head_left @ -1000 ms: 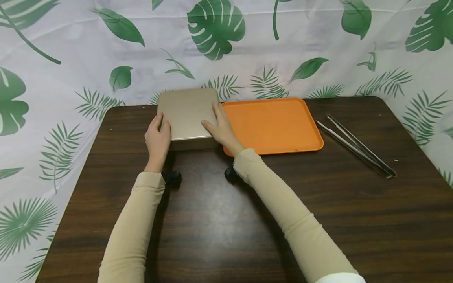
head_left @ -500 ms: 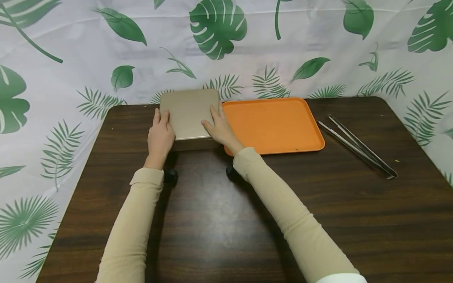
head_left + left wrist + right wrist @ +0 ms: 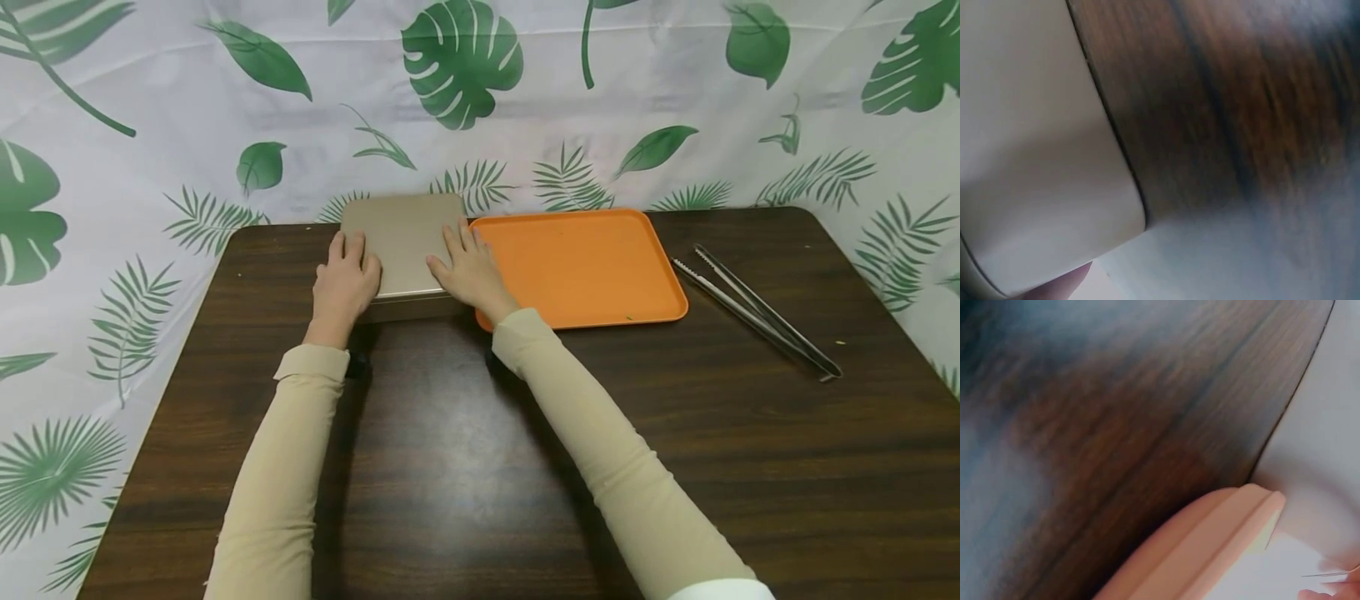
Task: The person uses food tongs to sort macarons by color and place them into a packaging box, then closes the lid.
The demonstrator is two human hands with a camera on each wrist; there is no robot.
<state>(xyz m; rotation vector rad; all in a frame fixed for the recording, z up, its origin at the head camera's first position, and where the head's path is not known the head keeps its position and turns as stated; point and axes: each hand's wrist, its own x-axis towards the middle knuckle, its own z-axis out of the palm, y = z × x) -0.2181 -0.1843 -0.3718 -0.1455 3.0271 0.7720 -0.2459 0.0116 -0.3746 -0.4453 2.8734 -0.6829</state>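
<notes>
A square, flat, beige-gold metal box [image 3: 405,242] with rounded corners stands at the back of the table. My left hand [image 3: 345,287] lies over its left front corner, fingers resting on the top. On the right edge of the top rests my right hand [image 3: 472,271], fingers spread and thumb pointing inward. The left wrist view shows the box's plain side [image 3: 1041,162] close up, with a fingertip [image 3: 1063,284] at the lower edge. In the right wrist view the box's side [image 3: 1329,419] meets the orange tray rim [image 3: 1210,544]. The inside of the box is hidden.
Right beside the box lies an orange tray [image 3: 573,267], with a tiny green speck near its front edge. Farther right are metal tongs [image 3: 757,312], spread apart. The dark wooden table [image 3: 480,467] ends against a leaf-patterned cloth [image 3: 322,125] at the back.
My left hand has moved from the box's left side inward onto its top. The back of the top has sunk slightly. My right hand has stayed nearly in place.
</notes>
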